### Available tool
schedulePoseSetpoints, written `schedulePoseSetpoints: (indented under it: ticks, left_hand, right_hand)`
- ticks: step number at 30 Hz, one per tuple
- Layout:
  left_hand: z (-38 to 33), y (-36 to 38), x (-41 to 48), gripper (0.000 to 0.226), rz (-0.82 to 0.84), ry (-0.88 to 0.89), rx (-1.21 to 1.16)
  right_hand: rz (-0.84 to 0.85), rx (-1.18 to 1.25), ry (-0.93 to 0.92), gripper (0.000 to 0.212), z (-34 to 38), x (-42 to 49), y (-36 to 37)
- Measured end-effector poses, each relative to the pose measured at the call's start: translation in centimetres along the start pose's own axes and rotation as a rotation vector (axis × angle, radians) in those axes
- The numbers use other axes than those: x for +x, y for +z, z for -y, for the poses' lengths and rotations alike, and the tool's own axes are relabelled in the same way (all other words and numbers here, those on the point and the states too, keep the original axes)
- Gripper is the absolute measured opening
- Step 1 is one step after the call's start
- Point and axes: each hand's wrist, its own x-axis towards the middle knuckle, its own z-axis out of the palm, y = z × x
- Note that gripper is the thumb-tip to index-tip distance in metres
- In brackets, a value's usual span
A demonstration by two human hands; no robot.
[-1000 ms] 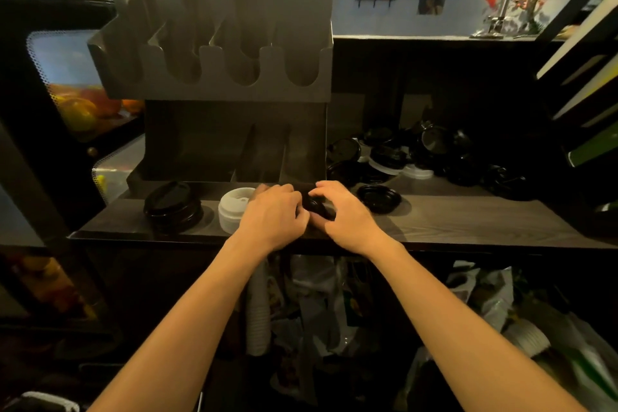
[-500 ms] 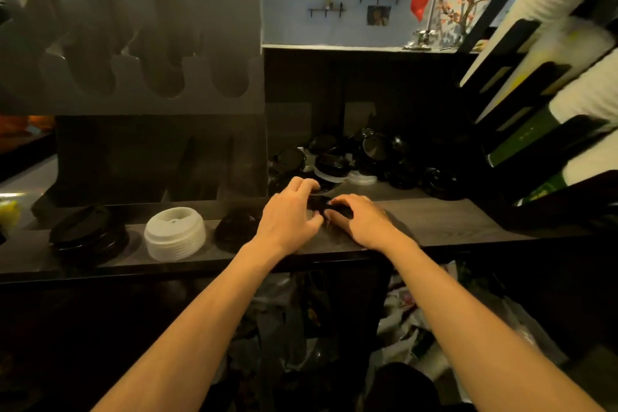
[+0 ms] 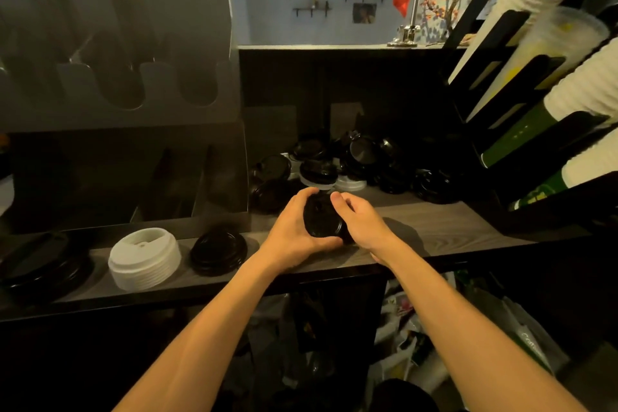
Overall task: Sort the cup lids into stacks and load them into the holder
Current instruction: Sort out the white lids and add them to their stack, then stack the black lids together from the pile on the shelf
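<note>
— Left hand (image 3: 294,227) is wrapping round the black lids (image 3: 322,219) from one side. Right hand (image 3: 364,227) is gripping them from the other side, with its thumb on top.
— Where are those lids sitting?
— They are hanging just above the bench (image 3: 434,227), between both hands, with the flat face tipping up toward the person. It is looking like a few lids pressed together, but I cannot tell how many.
— Which way is the holder (image 3: 117,77)?
— It is standing to the left and higher up, so the left hand is nearer to it. I am guessing the lids need to go left next.
— What is waiting on the left?
— Three stacks are sitting in a row on the bench. A small black stack (image 3: 219,252) is closest, then a white stack (image 3: 144,257), then a big black stack (image 3: 43,267) at the far end.
— Is anything in the holder?
— I am not seeing any lids in the top slots. The bottom slots are too dark to tell.
— And behind the hands?
— A messy pile of loose lids (image 3: 351,164) is lying at the back of the bench, mostly black with a few white.
</note>
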Motion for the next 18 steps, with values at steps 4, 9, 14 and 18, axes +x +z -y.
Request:
schedulePoseSetpoints:
  ticks: [4,9,14,18]
  left_hand:
    - [0.2,-0.6,0.1,0.085,-0.165,-0.132,-0.134]
    - [0.5,-0.9,0.3,0.039,-0.225,-0.206,-0.195]
    - [0.9,-0.8,0.4,0.027,-0.222,-0.238,-0.263]
    - [0.5,-0.9,0.4,0.010,-0.253,-0.279,-0.320]
  right_hand:
    - [-0.121,-0.105,-0.030,0.038,-0.2,1.5,0.2]
    - [-0.285,-0.565,-0.202,0.056,0.0,6.2,0.7]
    - [-0.069,-0.768,-0.065,0.075,-0.6,8.3,2.0]
    - [-0.172,-0.754,-0.157,0.052,-0.6,7.7,1.5]
